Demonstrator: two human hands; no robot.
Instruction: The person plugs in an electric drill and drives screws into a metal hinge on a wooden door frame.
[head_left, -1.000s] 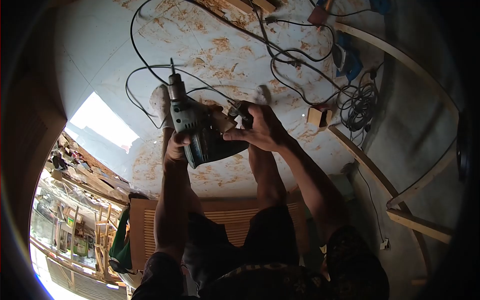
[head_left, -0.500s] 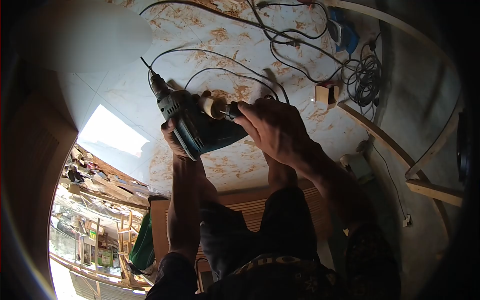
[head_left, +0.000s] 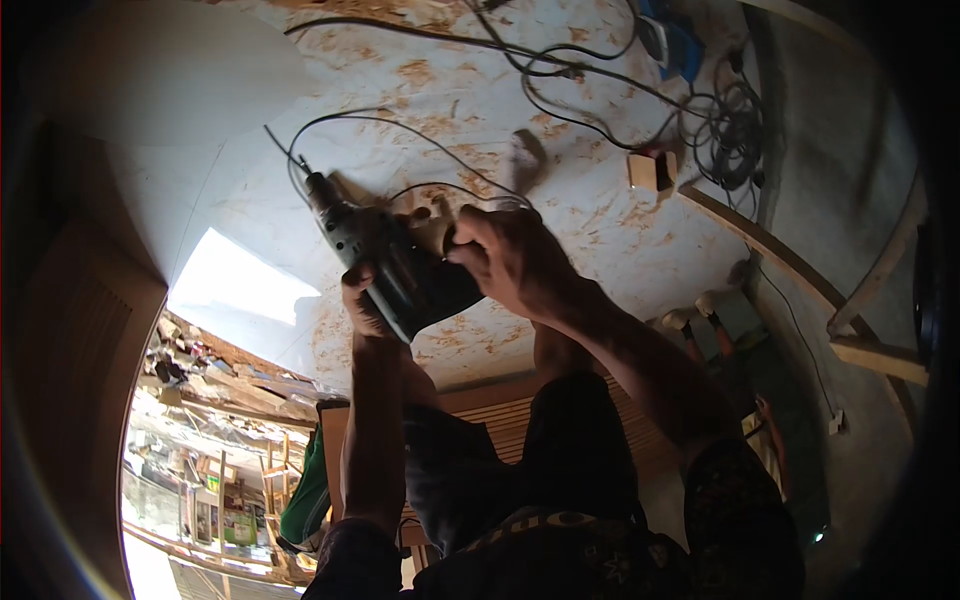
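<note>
My left hand (head_left: 365, 300) is closed around the body of a dark green power drill (head_left: 385, 260), whose long thin bit points up and left. Beside the drill's body is a pale, rounded piece (head_left: 432, 232); what holds it in place is hard to see. My right hand (head_left: 520, 262) is closed against this piece, its thumb and fingers pinched together. They cover the small black piece with a thin metal shaft seen there earlier. The drill is above my lap, over the floor.
Wood shavings litter the pale tiled floor (head_left: 400, 100). Black cables run across it to a coil (head_left: 735, 150) by the wall. A blue power tool (head_left: 672, 45), small cardboard box (head_left: 652, 170) and wooden strip (head_left: 765, 245) lie at right. Below me is a slatted wooden surface (head_left: 480, 402).
The drill and my left hand have shifted slightly down. My right hand has moved left, closer to the pale piece, and the thin shaft no longer shows. The view has shifted a little.
</note>
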